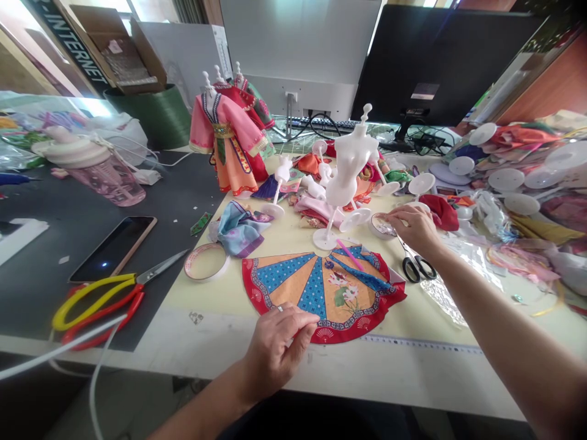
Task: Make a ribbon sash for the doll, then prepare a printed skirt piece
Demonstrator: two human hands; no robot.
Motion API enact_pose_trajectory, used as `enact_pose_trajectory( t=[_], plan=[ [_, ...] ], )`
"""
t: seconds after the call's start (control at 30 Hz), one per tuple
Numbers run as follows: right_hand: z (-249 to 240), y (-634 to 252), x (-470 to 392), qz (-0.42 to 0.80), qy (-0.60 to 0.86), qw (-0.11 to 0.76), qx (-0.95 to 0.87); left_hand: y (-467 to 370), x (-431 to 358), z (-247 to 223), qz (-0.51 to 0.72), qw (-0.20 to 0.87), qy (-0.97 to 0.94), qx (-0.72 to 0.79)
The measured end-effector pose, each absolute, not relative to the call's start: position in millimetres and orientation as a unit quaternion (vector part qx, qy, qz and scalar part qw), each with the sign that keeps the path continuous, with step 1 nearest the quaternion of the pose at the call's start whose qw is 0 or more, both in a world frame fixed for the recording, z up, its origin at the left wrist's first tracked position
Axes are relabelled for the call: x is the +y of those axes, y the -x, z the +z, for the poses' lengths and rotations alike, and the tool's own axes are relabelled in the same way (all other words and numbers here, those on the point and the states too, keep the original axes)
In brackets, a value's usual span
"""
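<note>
Left hand (282,342), fingers curled, on red-bordered blue-and-orange fabric fan (313,293); right hand (415,227) at round pale-rimmed container (376,232); both grips unclear.

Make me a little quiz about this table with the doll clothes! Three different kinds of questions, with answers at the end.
1. True or false: the big white doll body in the middle stands upright on a round base.

2. Which one is at the red edge of the fan-shaped cloth?
A) the left hand
B) the right hand

3. Fill in the blank: the scissors beside the phone have one red handle and one ____ handle.

Key: 1. true; 2. A; 3. yellow
</note>
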State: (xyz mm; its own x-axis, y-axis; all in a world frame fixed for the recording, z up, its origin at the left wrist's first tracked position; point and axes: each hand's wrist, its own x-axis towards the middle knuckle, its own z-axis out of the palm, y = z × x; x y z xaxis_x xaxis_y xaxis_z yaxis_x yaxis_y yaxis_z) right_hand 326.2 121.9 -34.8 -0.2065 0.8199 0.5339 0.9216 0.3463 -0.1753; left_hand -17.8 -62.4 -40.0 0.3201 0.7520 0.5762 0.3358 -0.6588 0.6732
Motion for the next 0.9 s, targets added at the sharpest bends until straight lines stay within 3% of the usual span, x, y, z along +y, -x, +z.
enact_pose_trajectory(
  t=[0.17,0.33,0.6,0.73,0.9],
  plan=[
    [-32,-320,113,-0.094,0.565,0.296,-0.765,18,-62,-37,0.470,0.210,-0.781,0.352],
    [-23,-306,84,-0.094,0.558,0.308,-0.765,50,-52,-25,0.434,0.106,-0.804,0.393],
    [-15,-290,38,-0.067,0.509,0.323,-0.795,126,-13,-39,0.174,-0.139,-0.744,0.631],
    [-16,-279,30,-0.060,0.481,0.324,-0.812,132,-7,-45,0.109,-0.137,-0.735,0.655],
    [-14,-267,23,-0.054,0.439,0.320,-0.838,130,-20,-26,0.150,-0.066,-0.728,0.666]
  ],
)
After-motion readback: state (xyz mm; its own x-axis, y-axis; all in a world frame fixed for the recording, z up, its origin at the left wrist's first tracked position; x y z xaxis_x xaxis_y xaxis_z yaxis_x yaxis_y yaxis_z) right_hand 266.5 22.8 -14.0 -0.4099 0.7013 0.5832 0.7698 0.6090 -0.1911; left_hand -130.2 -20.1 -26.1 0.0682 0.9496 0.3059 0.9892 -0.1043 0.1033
